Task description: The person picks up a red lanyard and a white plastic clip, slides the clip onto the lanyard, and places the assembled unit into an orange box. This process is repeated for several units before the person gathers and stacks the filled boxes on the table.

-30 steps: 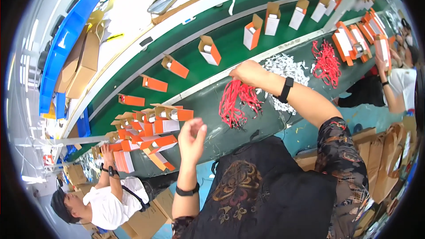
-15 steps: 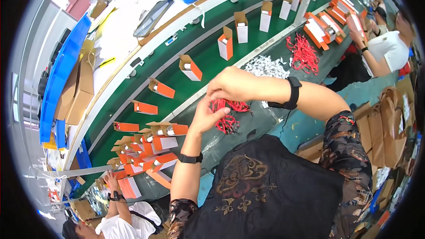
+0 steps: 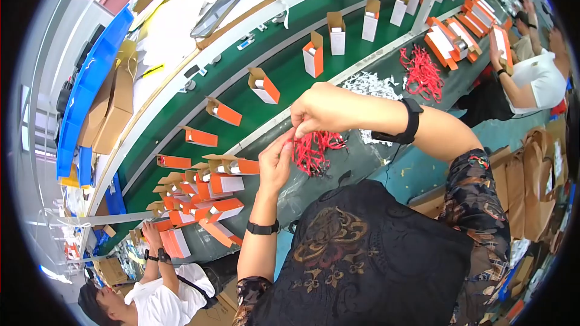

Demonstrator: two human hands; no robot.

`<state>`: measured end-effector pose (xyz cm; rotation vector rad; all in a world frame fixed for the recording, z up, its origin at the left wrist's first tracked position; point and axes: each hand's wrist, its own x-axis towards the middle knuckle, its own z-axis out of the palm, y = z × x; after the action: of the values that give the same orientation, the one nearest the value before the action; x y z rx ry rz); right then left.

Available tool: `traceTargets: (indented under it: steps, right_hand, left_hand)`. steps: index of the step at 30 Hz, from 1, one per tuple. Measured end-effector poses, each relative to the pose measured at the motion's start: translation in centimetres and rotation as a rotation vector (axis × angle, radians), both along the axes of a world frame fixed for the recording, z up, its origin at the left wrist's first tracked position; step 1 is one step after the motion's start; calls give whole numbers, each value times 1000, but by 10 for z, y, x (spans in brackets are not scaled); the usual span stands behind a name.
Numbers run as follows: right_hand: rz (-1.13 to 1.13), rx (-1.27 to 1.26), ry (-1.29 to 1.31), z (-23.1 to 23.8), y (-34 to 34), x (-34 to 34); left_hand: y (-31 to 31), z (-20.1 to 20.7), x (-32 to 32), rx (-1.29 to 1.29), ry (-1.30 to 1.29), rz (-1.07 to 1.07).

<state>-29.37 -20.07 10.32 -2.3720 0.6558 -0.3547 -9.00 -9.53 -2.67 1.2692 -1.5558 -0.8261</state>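
Note:
My left hand (image 3: pixel 275 164) and my right hand (image 3: pixel 322 110) meet over the work surface, fingertips pinched together and almost touching. Whatever sits between the fingertips is too small to make out. Just beyond and beside them lies a tangled pile of red straps with dark ends (image 3: pixel 319 152). A pile of white straps (image 3: pixel 370 86) shows past my right forearm, which partly covers it. Further off to the right is a second heap of red straps (image 3: pixel 422 74). Both my wrists wear black bands.
A green conveyor belt (image 3: pixel 235 87) carries a row of open orange-and-white boxes (image 3: pixel 264 87). More boxes (image 3: pixel 208 184) crowd together at left. Co-workers sit at lower left (image 3: pixel 163 290) and far right (image 3: pixel 538 84). Blue trays (image 3: pixel 90 102) and a shelf edge stand beyond the belt.
My right hand has turned and its fingers have closed into a tighter pinch. The left fingers have drawn together too, with the thumb now raised against them. The view has shifted slightly.

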Motion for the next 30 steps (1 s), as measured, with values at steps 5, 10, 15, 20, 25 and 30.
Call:
traceTargets:
  steps: [5, 10, 15, 20, 25, 30]
  right_hand:
    - [37, 415, -54, 23, 7, -1]
    - [117, 441, -74, 49, 17, 8]
    - [100, 178, -58, 78, 19, 15]
    - [269, -261, 169, 113, 25, -4]
    - [456, -403, 158, 87, 21, -25]
    - [382, -272, 489, 23, 5, -32]
  left_hand:
    - [14, 13, 4, -72, -78, -43]
    - [16, 49, -26, -125, 183, -308]
    - [17, 54, -48, 63, 469, -372]
    - [31, 55, -58, 264, 496, -508]
    - [51, 51, -55, 610, 405, -657]
    - [78, 29, -33, 683, 295, -446]
